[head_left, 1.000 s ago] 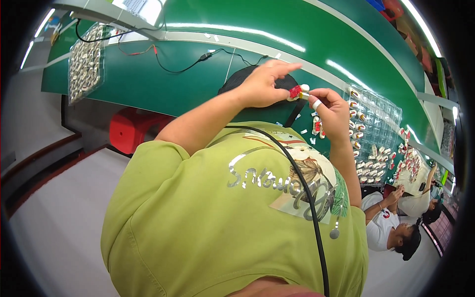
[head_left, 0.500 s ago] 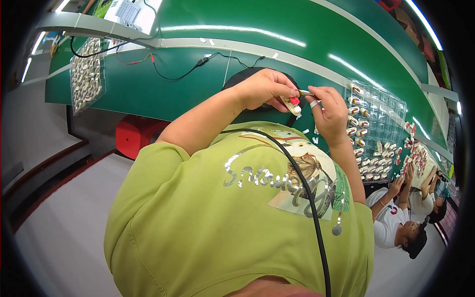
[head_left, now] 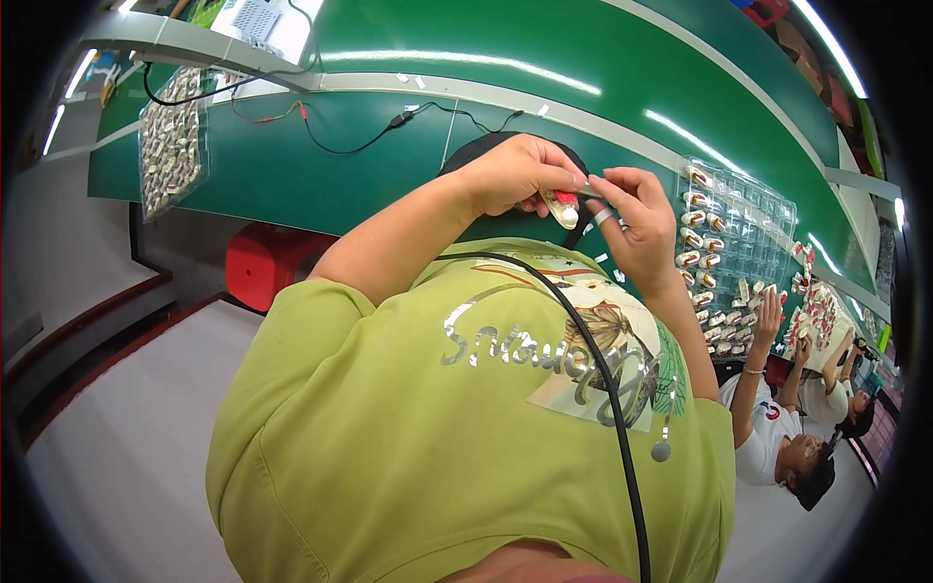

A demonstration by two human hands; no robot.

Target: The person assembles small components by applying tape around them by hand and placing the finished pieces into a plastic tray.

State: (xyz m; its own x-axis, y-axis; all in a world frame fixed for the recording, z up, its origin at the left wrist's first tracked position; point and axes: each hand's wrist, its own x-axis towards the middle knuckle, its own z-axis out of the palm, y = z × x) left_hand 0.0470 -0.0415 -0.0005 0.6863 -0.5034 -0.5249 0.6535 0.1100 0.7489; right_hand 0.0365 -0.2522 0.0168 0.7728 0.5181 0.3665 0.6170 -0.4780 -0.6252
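Note:
My left hand (head_left: 520, 175) pinches a small cream oblong part (head_left: 569, 218) with a red piece (head_left: 565, 198) on its upper side. The part hangs tilted below my left fingertips, above the table's near edge. Close beside it, my right hand (head_left: 639, 222) has its thumb and index finger closed on a slim grey, metal-looking piece (head_left: 592, 190). Its tip meets my left fingertips, and its exact kind is too small to tell. A pale band circles one right finger.
A clear compartment tray (head_left: 763, 209) with many cream parts stands on the green table (head_left: 369, 185) at right. Another filled tray (head_left: 170, 146) overhangs at left. A black cable (head_left: 355, 151) crosses the table. A co-worker's hand (head_left: 768, 316) reaches near the right tray; a red stool (head_left: 258, 267) stands left.
My right hand has turned slightly, its fingers more spread around the slim piece. The cream part has shifted a little left. A co-worker's hand has risen toward the right tray.

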